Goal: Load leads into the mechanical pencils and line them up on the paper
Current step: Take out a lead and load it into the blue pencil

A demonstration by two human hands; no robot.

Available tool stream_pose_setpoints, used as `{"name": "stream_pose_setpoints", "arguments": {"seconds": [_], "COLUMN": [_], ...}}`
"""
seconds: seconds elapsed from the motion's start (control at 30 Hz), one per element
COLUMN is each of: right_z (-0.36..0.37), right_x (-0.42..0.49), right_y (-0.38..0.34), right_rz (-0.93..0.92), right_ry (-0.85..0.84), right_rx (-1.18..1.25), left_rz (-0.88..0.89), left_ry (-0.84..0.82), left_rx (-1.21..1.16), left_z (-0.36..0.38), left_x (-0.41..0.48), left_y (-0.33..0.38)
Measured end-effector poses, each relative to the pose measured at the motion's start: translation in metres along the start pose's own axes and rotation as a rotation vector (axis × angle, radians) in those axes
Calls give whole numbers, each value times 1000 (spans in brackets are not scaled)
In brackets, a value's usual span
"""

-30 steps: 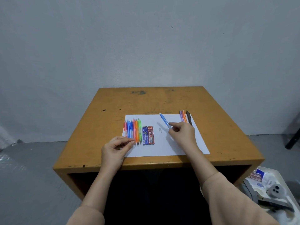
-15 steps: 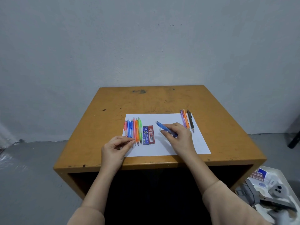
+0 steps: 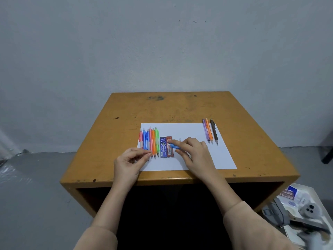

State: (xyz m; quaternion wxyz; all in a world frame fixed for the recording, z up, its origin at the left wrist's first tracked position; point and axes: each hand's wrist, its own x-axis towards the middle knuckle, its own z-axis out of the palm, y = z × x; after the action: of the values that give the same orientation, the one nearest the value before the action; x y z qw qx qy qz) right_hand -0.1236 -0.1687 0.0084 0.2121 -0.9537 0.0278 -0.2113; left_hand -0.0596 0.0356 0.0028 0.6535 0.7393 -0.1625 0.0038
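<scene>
A white sheet of paper (image 3: pixel 189 130) lies on the brown table (image 3: pixel 171 109). At its left edge several coloured mechanical pencils (image 3: pixel 150 141) lie side by side, with a blue lead case (image 3: pixel 163 147) and a red lead case (image 3: pixel 169 150) next to them. Three more pencils (image 3: pixel 210 131), purple, orange and dark brown, lie at the right edge. My right hand (image 3: pixel 193 152) grips a blue pencil (image 3: pixel 174 146) low over the red case. My left hand (image 3: pixel 128 159) has its fingertips pinched together near the row's tips; whether a lead is between them I cannot tell.
A small clear piece (image 3: pixel 179 139) lies on the paper just beyond my right hand. On the floor at lower right sits a white tray (image 3: pixel 306 210) with boxes and grey tools. A grey wall stands behind the table.
My right hand has carried the blue pencil from the right part of the paper leftward, down to the red lead case. My left hand has stayed in place.
</scene>
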Motion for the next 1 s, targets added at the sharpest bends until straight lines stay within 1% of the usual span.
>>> {"name": "stream_pose_setpoints", "arguments": {"seconds": [0.2,0.47,1.0], "right_z": [3,-1,-6], "right_x": [-1,0,0], "right_y": [3,-2,-4], "right_rz": [-18,-65,-29], "right_ry": [-26,-140,-196], "right_rx": [15,5,55], "left_rz": [19,33,28], "left_ry": [-4,-16,-27], "left_rx": [14,57,53], "left_z": [1,1,1], "left_x": [-1,0,-1], "left_y": [0,-1,0]}}
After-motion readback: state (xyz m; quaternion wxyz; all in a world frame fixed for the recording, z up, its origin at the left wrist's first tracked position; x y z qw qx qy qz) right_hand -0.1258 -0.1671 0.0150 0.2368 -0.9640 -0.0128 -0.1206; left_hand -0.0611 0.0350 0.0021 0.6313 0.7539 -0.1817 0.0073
